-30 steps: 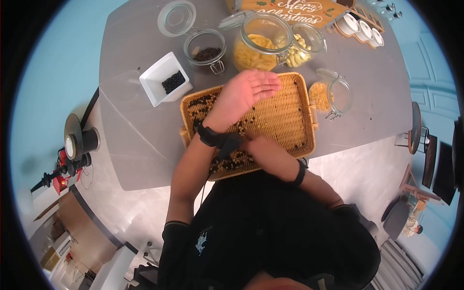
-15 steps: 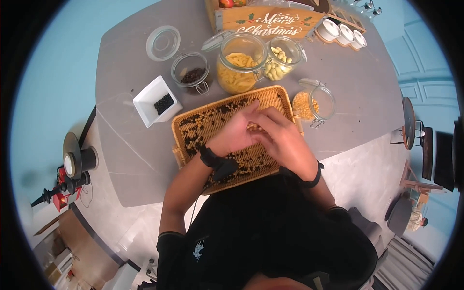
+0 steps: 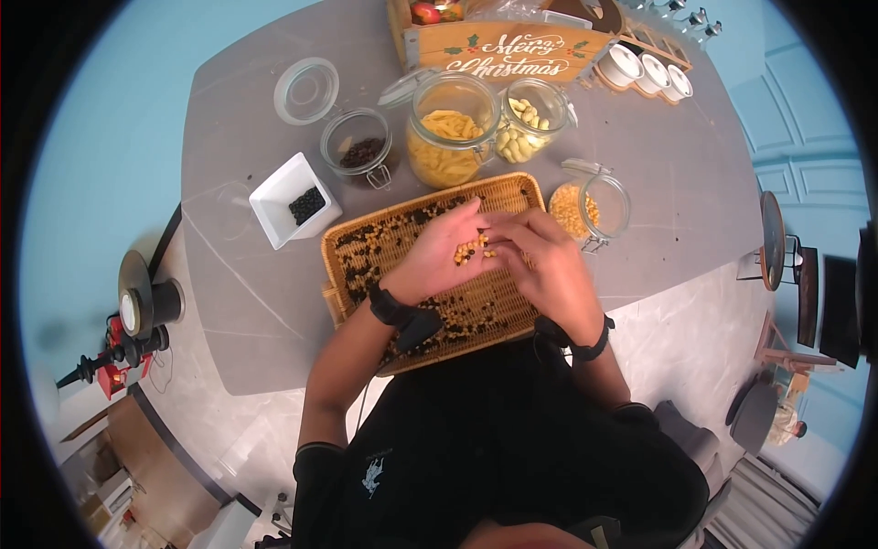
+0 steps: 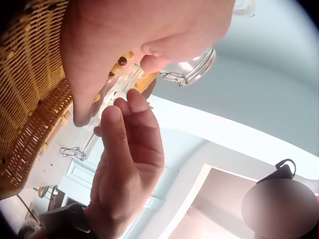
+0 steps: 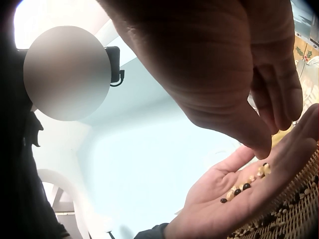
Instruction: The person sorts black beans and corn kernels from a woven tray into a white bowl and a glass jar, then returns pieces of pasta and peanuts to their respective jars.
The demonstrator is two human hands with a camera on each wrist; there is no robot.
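Palm up over the wicker tray, my left hand carries yellow kernels and a few black beans, its fingers extended. Above that palm is my right hand, fingers and thumb bent downward with a gap between them. In the right wrist view, the right hand hangs over the left palm, where yellow and black pieces lie. The left wrist view shows the right hand facing the left hand. Dark and yellow pieces lie scattered across the tray.
Behind the tray stand a jar of dark beans, a large jar of yellow pasta and a jar of pale pieces. A white bowl of black beans is left; a tipped jar of kernels is right.
My right hand has risen from low over the tray to above the left palm, then drawn back slightly, uncovering the kernels. My left hand has come lower in the view and turned palm up.
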